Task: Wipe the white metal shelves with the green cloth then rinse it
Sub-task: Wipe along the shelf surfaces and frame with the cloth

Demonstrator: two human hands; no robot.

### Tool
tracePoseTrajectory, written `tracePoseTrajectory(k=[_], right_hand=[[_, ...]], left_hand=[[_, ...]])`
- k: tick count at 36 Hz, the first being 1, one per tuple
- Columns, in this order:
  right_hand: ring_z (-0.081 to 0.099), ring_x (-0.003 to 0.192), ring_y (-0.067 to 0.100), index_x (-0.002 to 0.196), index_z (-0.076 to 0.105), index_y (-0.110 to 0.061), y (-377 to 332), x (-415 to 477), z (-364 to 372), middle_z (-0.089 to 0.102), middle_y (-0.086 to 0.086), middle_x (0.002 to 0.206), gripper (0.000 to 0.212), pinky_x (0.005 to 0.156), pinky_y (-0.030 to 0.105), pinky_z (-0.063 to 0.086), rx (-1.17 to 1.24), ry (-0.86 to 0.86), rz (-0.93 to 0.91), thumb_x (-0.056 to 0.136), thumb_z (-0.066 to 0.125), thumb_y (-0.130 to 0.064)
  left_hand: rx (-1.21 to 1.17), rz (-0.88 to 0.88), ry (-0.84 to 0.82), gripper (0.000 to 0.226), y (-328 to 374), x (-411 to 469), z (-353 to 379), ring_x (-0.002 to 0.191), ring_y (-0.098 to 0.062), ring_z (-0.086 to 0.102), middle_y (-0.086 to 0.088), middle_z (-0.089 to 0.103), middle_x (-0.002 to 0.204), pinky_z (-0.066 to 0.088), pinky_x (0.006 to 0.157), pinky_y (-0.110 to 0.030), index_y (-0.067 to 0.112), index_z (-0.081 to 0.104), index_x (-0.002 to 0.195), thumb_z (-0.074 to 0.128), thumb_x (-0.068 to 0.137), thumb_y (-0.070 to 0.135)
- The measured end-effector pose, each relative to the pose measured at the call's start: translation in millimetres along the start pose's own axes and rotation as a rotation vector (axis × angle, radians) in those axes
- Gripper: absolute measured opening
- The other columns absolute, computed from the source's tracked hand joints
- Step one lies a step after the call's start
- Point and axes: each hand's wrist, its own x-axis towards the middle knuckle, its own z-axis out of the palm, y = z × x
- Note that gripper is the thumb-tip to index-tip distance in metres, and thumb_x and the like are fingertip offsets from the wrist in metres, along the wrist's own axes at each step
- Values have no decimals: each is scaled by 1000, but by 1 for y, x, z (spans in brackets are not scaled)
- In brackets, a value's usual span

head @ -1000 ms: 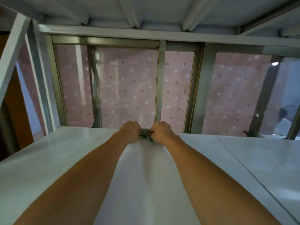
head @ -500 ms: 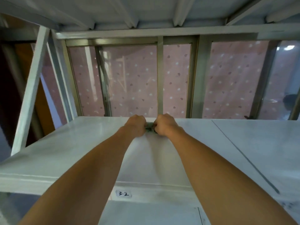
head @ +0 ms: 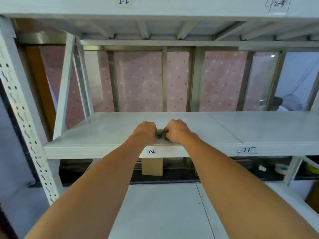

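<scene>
Pulled toward me since a second ago, the green cloth (head: 160, 133) now lies just behind the front edge of the white shelf (head: 103, 135), above the label (head: 151, 151) marked 3-2. My left hand (head: 145, 131) and right hand (head: 177, 130) sit knuckles-up, fingers curled tight on it. Only a bunched strip shows between the fists; its long axis runs left to right, parallel to the edge.

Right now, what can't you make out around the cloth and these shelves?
Head view only.
Green cloth: mostly covered by the left hand and right hand; folding unclear.
Small white items below the middle shelf: too small to identify.
Top shelf surface: cut off by the upper edge.
</scene>
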Motion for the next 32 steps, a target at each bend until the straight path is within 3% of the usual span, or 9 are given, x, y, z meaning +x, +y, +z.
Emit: tracePoseTrajectory(k=[4, 9, 14, 18, 24, 32], right_hand=[[59, 77, 21, 101, 79, -18, -1, -30, -10, 69, 5, 88, 21, 60, 25, 42, -11, -23, -14, 89, 62, -19], [63, 84, 24, 101, 80, -18, 5, -54, -22, 71, 7, 92, 23, 64, 28, 49, -15, -36, -11, 88, 62, -15], [61, 79, 22, 101, 80, -21, 21, -65, -26, 69, 5, 89, 20, 55, 23, 39, 22, -22, -2, 92, 62, -21], [64, 89, 23, 110, 79, -22, 36, -66, -31, 73, 4, 99, 22, 71, 29, 52, 36, -19, -11, 94, 63, -26], [64, 90, 22, 113, 78, -22, 61, -59, -37, 73, 3, 102, 24, 77, 31, 56, 26, -24, -5, 95, 62, -21], [64, 91, 23, 108, 79, -20, 88, -19, -36, 73, 5, 103, 25, 84, 36, 58, 1, -42, 14, 93, 60, -17]], left_hand=[[5, 6, 15, 23, 8, -30, -5, 76, -24, 57, -7, 59, 87, 47, 63, -30, 11, 70, 102, 53, 88, 8], [-9, 21, 35, 21, 20, -48, -8, 80, -23, 59, -8, 66, 96, 53, 70, -31, 14, 70, 104, 56, 89, 10], [-14, 35, 42, 25, 34, -52, -6, 85, -25, 60, -8, 65, 99, 54, 75, -32, 14, 70, 110, 55, 89, 11], [-29, 52, 19, 29, 45, -47, -5, 84, -23, 59, -6, 65, 100, 51, 71, -30, 16, 70, 111, 53, 88, 10], [-68, 70, -24, 32, 65, -31, -6, 80, -21, 57, -3, 67, 101, 45, 64, -27, 18, 71, 114, 55, 87, 10], [-72, 51, -27, 34, 86, 12, 5, 88, -22, 61, -6, 68, 110, 54, 76, -28, 15, 69, 118, 55, 88, 8]])
